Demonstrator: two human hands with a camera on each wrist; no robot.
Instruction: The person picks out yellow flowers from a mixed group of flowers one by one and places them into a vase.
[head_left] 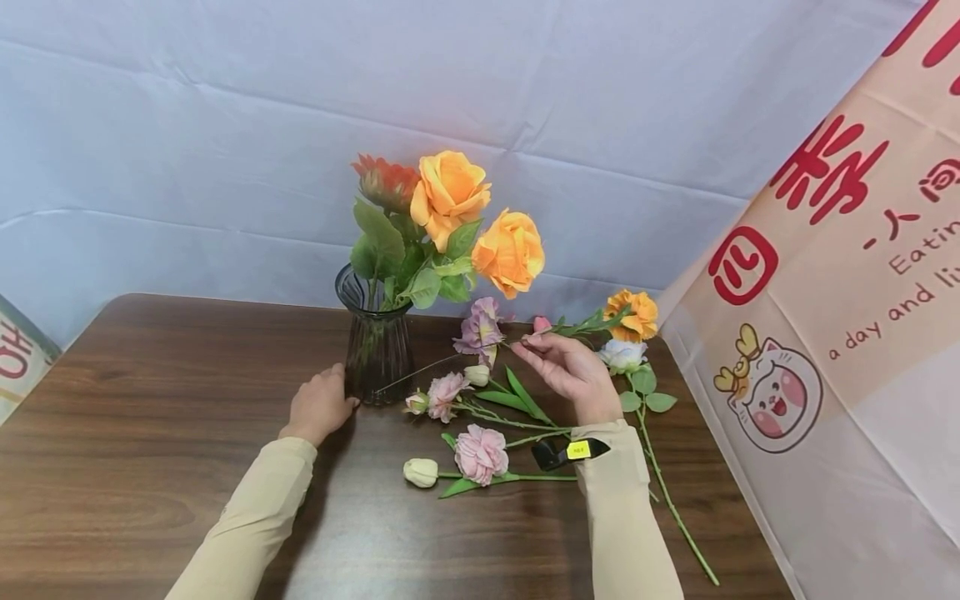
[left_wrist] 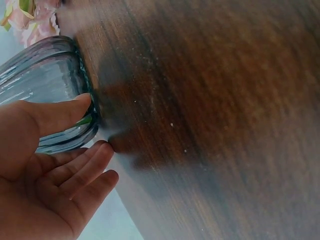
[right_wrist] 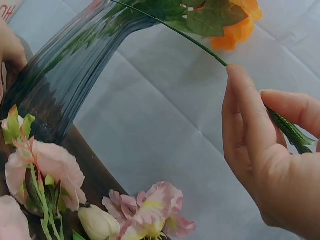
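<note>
At its base, the dark ribbed glass vase (head_left: 379, 354) is held by my left hand (head_left: 321, 404). The left wrist view shows that thumb (left_wrist: 65, 114) lying against the glass and the fingers at its lower side. In the vase stand two orange roses (head_left: 450, 196) and a red flower (head_left: 386, 182). My right hand (head_left: 570, 371) pinches a thin green flower stem (right_wrist: 195, 45) between thumb and fingers. The free end of this stem overlaps the vase in the head view. Behind the hand, roughly in line with the stem, is an orange bloom (head_left: 632, 315) on a leafy stalk.
Under and beside the right forearm lie pink flowers (head_left: 482, 454), a cream tulip (head_left: 421, 472) and a purple flower (head_left: 480, 329). A white flower (head_left: 624, 355) with a long stem lies at the right of the brown table (head_left: 150, 433). A pale cloth (head_left: 225, 167) hangs behind.
</note>
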